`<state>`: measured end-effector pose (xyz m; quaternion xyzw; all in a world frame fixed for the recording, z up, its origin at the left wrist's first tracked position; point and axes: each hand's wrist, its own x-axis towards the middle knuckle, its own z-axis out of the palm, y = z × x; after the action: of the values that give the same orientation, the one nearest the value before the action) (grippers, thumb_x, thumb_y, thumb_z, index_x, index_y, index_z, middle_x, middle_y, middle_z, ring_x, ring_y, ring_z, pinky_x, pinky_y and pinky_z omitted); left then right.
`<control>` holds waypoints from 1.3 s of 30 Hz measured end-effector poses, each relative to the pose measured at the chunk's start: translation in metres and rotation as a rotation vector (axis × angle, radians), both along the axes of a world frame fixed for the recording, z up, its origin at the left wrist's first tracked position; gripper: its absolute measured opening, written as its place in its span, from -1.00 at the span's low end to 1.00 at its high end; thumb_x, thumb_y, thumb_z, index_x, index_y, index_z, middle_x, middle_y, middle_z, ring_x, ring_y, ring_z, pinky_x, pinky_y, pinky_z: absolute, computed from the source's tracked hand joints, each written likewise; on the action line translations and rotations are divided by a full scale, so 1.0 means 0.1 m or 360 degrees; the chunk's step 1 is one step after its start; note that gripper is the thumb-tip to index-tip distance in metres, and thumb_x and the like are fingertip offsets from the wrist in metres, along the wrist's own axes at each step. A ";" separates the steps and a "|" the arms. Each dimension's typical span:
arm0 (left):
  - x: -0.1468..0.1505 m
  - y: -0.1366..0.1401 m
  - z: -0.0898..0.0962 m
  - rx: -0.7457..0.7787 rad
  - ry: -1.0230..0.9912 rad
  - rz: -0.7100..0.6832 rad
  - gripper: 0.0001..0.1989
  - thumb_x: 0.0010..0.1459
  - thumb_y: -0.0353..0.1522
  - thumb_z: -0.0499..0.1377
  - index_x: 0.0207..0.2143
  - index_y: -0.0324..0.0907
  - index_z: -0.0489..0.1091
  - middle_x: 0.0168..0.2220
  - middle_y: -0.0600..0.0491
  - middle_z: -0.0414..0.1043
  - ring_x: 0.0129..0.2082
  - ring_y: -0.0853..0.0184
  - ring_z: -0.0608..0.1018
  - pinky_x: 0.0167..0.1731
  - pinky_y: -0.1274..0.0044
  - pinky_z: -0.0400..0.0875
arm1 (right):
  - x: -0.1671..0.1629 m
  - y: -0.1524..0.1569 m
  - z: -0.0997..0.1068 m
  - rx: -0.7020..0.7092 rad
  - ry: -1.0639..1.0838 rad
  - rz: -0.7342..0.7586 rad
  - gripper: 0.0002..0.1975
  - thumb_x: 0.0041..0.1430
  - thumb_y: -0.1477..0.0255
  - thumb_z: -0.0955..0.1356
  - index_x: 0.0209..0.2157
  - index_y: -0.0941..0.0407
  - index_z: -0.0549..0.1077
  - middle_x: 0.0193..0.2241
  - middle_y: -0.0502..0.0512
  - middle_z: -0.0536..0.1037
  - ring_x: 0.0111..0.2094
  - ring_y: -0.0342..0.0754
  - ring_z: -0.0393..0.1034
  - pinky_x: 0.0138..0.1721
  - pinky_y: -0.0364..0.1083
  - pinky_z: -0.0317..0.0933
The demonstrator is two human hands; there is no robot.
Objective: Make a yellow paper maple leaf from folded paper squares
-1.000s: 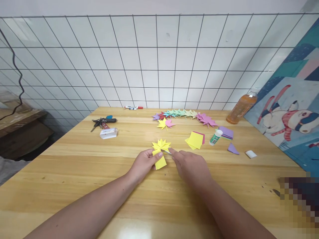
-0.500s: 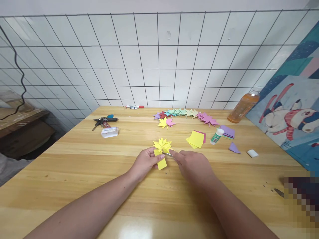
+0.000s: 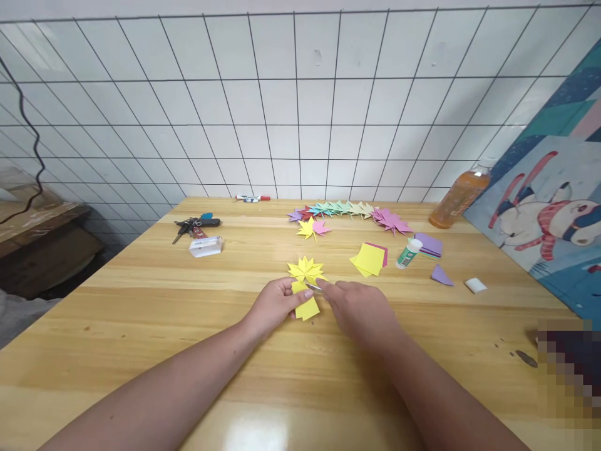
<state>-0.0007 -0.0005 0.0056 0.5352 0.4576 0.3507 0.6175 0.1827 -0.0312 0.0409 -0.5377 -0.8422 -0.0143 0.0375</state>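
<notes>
My left hand [image 3: 280,303] pinches a piece of yellow paper [image 3: 307,309] between thumb and fingers. Its lower end shows two overlapping edges. In my right hand [image 3: 362,310] is a tool with a thin metal blade [image 3: 313,288], index finger stretched along it. The blade tip touches or lies just over the paper near my left thumb; the handle is hidden in my palm, so the kind of tool is unclear. Right behind both hands sits a folded yellow paper star [image 3: 306,269] with several points.
Farther back lie a row of folded coloured stars [image 3: 347,210] and a yellow-and-pink pair [image 3: 307,228]. Rightward are yellow sheets [image 3: 370,259], a glue stick [image 3: 409,254], purple paper [image 3: 428,244], an eraser [image 3: 476,285] and a bottle [image 3: 460,197]. Keys [image 3: 195,227] and a small box [image 3: 205,247] lie left.
The yellow paper's lower part now looks wider, with a second edge fanned out to the right. Both hands have barely moved. The view has tilted slightly.
</notes>
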 end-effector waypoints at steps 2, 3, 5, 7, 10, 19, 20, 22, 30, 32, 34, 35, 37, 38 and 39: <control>-0.01 0.00 0.00 0.0000 0.0011 0.0002 -0.62 -0.09 -0.14 0.28 -0.31 -0.25 0.46 -0.51 0.08 0.44 -0.59 0.46 0.38 -0.65 0.65 0.20 | -0.01 0.00 -0.02 -0.0009 0.0017 -0.0008 -0.59 0.25 0.41 0.12 0.12 -0.01 0.22 -0.24 0.07 0.52 -0.32 -0.05 0.42 -0.50 -0.16 0.05; -0.01 0.00 0.00 -0.0001 0.0014 0.0010 -0.63 -0.10 -0.14 0.28 -0.33 -0.25 0.45 -0.51 0.08 0.44 -0.60 0.46 0.38 -0.65 0.65 0.20 | -0.02 0.00 -0.02 -0.0016 0.0024 -0.0016 -0.60 0.26 0.40 0.11 0.12 -0.01 0.22 -0.24 0.07 0.52 -0.32 -0.04 0.42 -0.49 -0.16 0.07; -0.01 0.00 0.01 0.0002 0.0004 0.0025 -0.65 -0.10 -0.14 0.29 -0.38 -0.26 0.45 -0.53 0.09 0.42 -0.61 0.47 0.36 -0.67 0.66 0.19 | -0.03 0.00 -0.04 -0.0024 0.0046 -0.0035 -0.60 0.27 0.39 0.10 0.11 -0.01 0.22 -0.23 0.07 0.52 -0.31 -0.04 0.42 -0.47 -0.15 0.09; -0.01 0.00 0.00 0.0003 -0.0012 0.0037 -0.66 -0.10 -0.15 0.29 -0.41 -0.26 0.45 -0.56 0.11 0.39 -0.62 0.48 0.33 -0.69 0.66 0.17 | -0.02 0.00 -0.04 -0.0022 0.0082 -0.0071 -0.60 0.28 0.39 0.10 0.12 0.00 0.22 -0.22 0.07 0.52 -0.31 -0.03 0.42 -0.47 -0.15 0.10; -0.01 0.01 -0.01 -0.0009 -0.0045 0.0046 -0.67 -0.10 -0.16 0.29 -0.42 -0.26 0.44 -0.60 0.13 0.35 -0.64 0.49 0.31 -0.69 0.66 0.16 | 0.01 0.02 -0.01 -0.0009 0.0191 -0.0183 -0.60 0.28 0.38 0.09 0.14 0.01 0.20 -0.22 0.10 0.52 -0.31 -0.03 0.41 -0.44 -0.15 0.11; 0.00 -0.01 0.00 0.0110 -0.0158 0.0077 -0.63 -0.09 -0.16 0.29 -0.30 -0.25 0.46 -0.45 0.02 0.50 -0.45 0.33 0.50 -0.49 0.58 0.33 | -0.13 0.01 -0.10 -0.0576 0.1248 -0.0136 -0.68 0.06 0.16 0.32 -0.23 0.09 0.37 -0.45 -0.05 0.46 -0.45 -0.14 0.30 -0.44 -0.19 0.12; 0.00 -0.03 0.01 0.0133 -0.0165 0.0055 -0.63 -0.09 -0.17 0.29 -0.29 -0.25 0.47 -0.40 0.00 0.52 -0.38 0.29 0.52 -0.41 0.55 0.35 | -0.17 0.02 -0.15 -0.0617 0.1318 -0.0136 -0.68 0.03 0.17 0.34 -0.24 0.08 0.36 -0.46 -0.07 0.45 -0.46 -0.15 0.29 -0.45 -0.19 0.11; 0.01 -0.05 0.02 0.0153 -0.0148 0.0013 -0.62 -0.09 -0.16 0.29 -0.28 -0.25 0.48 -0.34 -0.02 0.53 -0.32 0.26 0.52 -0.35 0.54 0.36 | -0.20 0.05 -0.23 -0.0672 0.1448 -0.0140 -0.71 0.02 0.25 0.35 -0.23 0.08 0.35 -0.44 -0.07 0.46 -0.44 -0.14 0.31 -0.43 -0.19 0.12; 0.01 -0.04 -0.03 0.0092 0.0037 0.0006 -0.65 -0.03 -0.12 0.22 -0.39 -0.25 0.35 -0.61 0.12 0.39 -0.71 0.51 0.31 -0.72 0.67 0.15 | 0.27 0.26 -0.10 -0.0195 0.0742 -0.0651 -0.73 0.20 0.37 0.20 -0.07 0.01 0.35 -0.31 0.03 0.50 -0.30 -0.02 0.36 -0.34 -0.12 0.12; 0.01 -0.04 -0.02 0.0077 0.0039 0.0004 -0.64 0.05 -0.08 0.13 -0.38 -0.24 0.32 -0.60 0.10 0.40 -0.74 0.51 0.30 -0.77 0.68 0.11 | 0.39 0.30 -0.08 -0.0195 0.0450 -0.0781 -0.71 0.21 0.35 0.19 -0.05 0.01 0.35 -0.27 0.07 0.49 -0.28 0.01 0.36 -0.38 -0.12 0.11; 0.00 -0.03 0.00 0.0025 -0.0005 0.0009 -0.65 0.08 -0.09 0.11 -0.34 -0.23 0.30 -0.59 0.10 0.41 -0.75 0.51 0.32 -0.79 0.69 0.10 | 0.46 0.33 -0.12 -0.0158 0.0222 -0.0789 -0.69 0.19 0.37 0.22 -0.03 0.05 0.34 -0.20 0.14 0.45 -0.19 0.03 0.33 -0.34 -0.11 0.12; 0.00 -0.02 0.00 0.0002 -0.0050 -0.0002 -0.66 0.06 -0.11 0.13 -0.30 -0.22 0.29 -0.57 0.09 0.42 -0.72 0.49 0.36 -0.79 0.69 0.10 | 0.48 0.34 -0.15 -0.0120 0.0135 -0.0759 -0.68 0.19 0.38 0.23 -0.02 0.08 0.35 -0.17 0.17 0.43 -0.14 0.05 0.30 -0.29 -0.10 0.13; 0.00 -0.02 0.00 0.0003 -0.0155 -0.0043 -0.64 -0.01 -0.18 0.22 -0.24 -0.22 0.28 -0.51 0.07 0.45 -0.63 0.43 0.46 -0.78 0.71 0.11 | 0.50 0.36 -0.21 -0.0032 0.0026 -0.0693 -0.67 0.19 0.41 0.23 -0.01 0.13 0.35 -0.16 0.22 0.41 -0.09 0.06 0.24 -0.19 -0.07 0.12; -0.01 -0.01 0.00 0.0018 -0.0200 -0.0059 -0.61 -0.05 -0.21 0.26 -0.22 -0.22 0.28 -0.48 0.06 0.46 -0.56 0.39 0.50 -0.76 0.71 0.13 | 0.49 0.36 -0.24 0.0013 0.0008 -0.0678 -0.66 0.18 0.43 0.23 0.00 0.15 0.34 -0.15 0.23 0.40 -0.08 0.07 0.23 -0.15 -0.05 0.11; -0.01 0.00 -0.01 0.0037 -0.0230 -0.0061 -0.60 -0.08 -0.24 0.28 -0.20 -0.22 0.29 -0.47 0.04 0.46 -0.50 0.36 0.52 -0.74 0.70 0.17 | 0.48 0.36 -0.25 0.0064 0.0017 -0.0674 -0.63 0.17 0.44 0.24 0.03 0.17 0.32 -0.12 0.25 0.39 -0.06 0.08 0.21 -0.12 -0.03 0.10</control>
<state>-0.0019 -0.0010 0.0045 0.5242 0.3974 0.3817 0.6493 0.2311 0.0049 0.0164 -0.7019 -0.7097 -0.0357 0.0489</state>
